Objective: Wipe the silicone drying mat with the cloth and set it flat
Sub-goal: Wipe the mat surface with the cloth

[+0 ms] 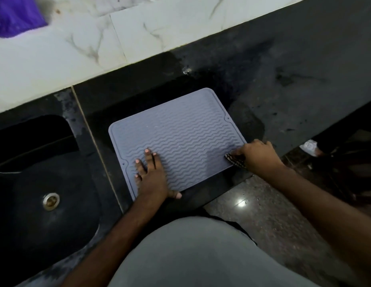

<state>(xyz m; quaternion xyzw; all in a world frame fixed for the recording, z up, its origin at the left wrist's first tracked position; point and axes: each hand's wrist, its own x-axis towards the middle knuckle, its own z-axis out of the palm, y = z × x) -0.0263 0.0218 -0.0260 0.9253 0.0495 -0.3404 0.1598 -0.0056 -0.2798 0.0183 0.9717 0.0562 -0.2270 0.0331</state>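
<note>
splayed flat, left hand [152, 172] pins grey wavy-ribbed silicone mat [180, 131] while right hand [257, 155] clutches dark patterned cloth [235, 160]; its near edge meets the counter lip, so a hard wipe could drag it off

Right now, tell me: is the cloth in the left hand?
No, the right hand holds the cloth; the left hand lies flat on the mat.

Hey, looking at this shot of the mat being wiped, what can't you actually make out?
- Cloth, head view: mostly covered by the right hand; only a dark patterned corner shows.
- Mat near-left corner: hidden under the left hand.
- Purple item: blurred and cut off by the top-left edge.
- Sink: left side cut off by the frame edge.
</note>
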